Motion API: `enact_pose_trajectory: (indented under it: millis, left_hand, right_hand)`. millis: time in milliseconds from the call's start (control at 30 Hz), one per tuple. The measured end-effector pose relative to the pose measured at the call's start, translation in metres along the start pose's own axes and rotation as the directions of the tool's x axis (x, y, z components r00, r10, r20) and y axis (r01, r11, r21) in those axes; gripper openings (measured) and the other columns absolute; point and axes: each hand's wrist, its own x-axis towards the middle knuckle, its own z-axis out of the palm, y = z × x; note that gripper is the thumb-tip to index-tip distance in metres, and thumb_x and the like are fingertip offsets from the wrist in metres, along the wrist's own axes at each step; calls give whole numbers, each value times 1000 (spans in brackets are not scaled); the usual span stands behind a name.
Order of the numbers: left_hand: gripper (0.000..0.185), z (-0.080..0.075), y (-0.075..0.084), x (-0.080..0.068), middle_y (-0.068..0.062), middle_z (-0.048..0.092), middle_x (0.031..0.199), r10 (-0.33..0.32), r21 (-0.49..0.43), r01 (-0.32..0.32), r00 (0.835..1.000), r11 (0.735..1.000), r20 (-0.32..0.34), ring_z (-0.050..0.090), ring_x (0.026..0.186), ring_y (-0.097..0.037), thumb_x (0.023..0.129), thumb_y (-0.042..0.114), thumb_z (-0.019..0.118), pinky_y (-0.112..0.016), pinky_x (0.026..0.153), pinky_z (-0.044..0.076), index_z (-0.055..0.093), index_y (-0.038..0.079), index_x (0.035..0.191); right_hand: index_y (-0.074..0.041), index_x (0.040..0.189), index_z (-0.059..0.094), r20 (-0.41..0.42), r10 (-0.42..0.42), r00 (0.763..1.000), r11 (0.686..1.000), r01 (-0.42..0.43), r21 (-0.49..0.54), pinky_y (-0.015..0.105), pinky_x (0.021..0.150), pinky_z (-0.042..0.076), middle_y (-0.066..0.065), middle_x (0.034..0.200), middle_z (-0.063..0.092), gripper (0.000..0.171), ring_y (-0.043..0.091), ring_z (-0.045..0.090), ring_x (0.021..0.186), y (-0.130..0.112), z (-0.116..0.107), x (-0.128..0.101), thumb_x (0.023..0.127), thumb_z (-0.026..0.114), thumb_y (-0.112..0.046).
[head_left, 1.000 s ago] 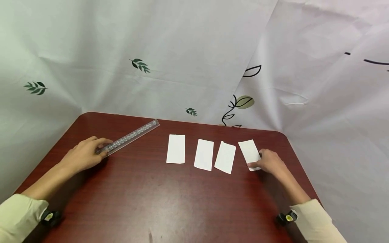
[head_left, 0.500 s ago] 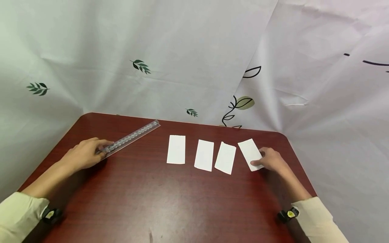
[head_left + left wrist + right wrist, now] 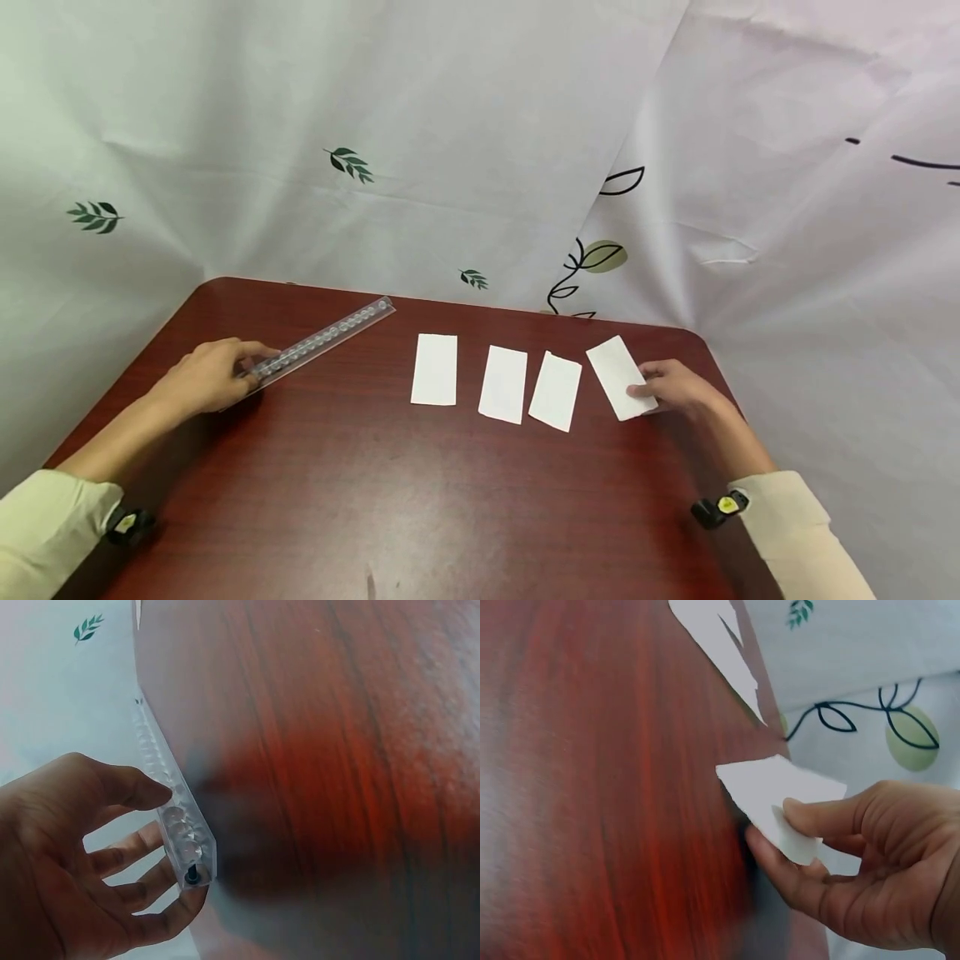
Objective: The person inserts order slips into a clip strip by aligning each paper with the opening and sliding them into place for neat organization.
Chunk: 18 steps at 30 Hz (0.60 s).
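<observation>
On the left, my left hand (image 3: pixel 206 377) grips the near end of a long clear plastic strip (image 3: pixel 322 340) with a row of round clear bumps. In the left wrist view the thumb lies along one side of the strip (image 3: pixel 178 825) and fingers curl round the other; a small dark piece shows at its end. My right hand (image 3: pixel 678 387) pinches a white paper rectangle (image 3: pixel 617 375) by its right edge. Seen from the right wrist, that paper (image 3: pixel 769 799) is between thumb and fingers, raised off the table and slightly bent.
Three more white paper rectangles lie in a row: a left paper (image 3: pixel 434 370), a middle paper (image 3: pixel 503 384) and a tilted paper (image 3: pixel 556 391). All rest on the reddish-brown table (image 3: pixel 420 500). A white leaf-printed sheet (image 3: pixel 450 125) hangs behind the table's far edge.
My right hand has lifted the rightmost paper slightly and shifted a little right and away, its thumb now higher on the paper. The left hand keeps its grip on the strip, almost unmoved.
</observation>
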Motion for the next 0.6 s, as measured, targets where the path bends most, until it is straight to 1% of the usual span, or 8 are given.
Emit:
enact_pose_trajectory:
  millis: [100, 200, 400, 600]
  left_hand:
    - [50, 0, 0, 0, -18, 71, 110, 4, 9, -4, 1000, 1000, -11, 57, 84, -24, 97, 10, 71, -38, 64, 40, 72, 6, 147]
    - [50, 0, 1, -1, -17, 70, 111, 10, 25, -10, 1000, 1000, -16, 58, 85, -24, 98, 11, 71, -38, 63, 41, 72, 8, 148]
    - [50, -1, 1, -3, -13, 71, 110, 20, 63, -19, 1000, 998, -17, 61, 85, -24, 98, 12, 70, -38, 62, 42, 72, 11, 148]
    - [51, -2, -1, -4, -9, 71, 110, 26, 87, -26, 1000, 996, -8, 63, 88, -24, 98, 15, 70, -37, 62, 43, 72, 14, 149]
  right_hand:
    - [11, 123, 65, 53, 23, 998, 995, -28, 91, 31, 77, 62, 3, 98, 69, 23, 11, 71, 87, 1, -4, 0, 106, 71, -4]
    - [9, 122, 64, 86, 27, 996, 990, -38, 134, 31, 80, 63, 0, 97, 69, 20, 11, 72, 88, 4, -8, 4, 108, 69, -4]
    - [8, 129, 60, 123, 20, 992, 976, -46, 212, 32, 83, 65, -2, 100, 71, 26, 10, 75, 91, 7, -17, 11, 109, 69, -5]
    - [12, 137, 53, 132, 0, 991, 954, -40, 297, 33, 88, 67, -3, 103, 74, 35, 10, 77, 94, 5, -21, 20, 108, 68, -1]
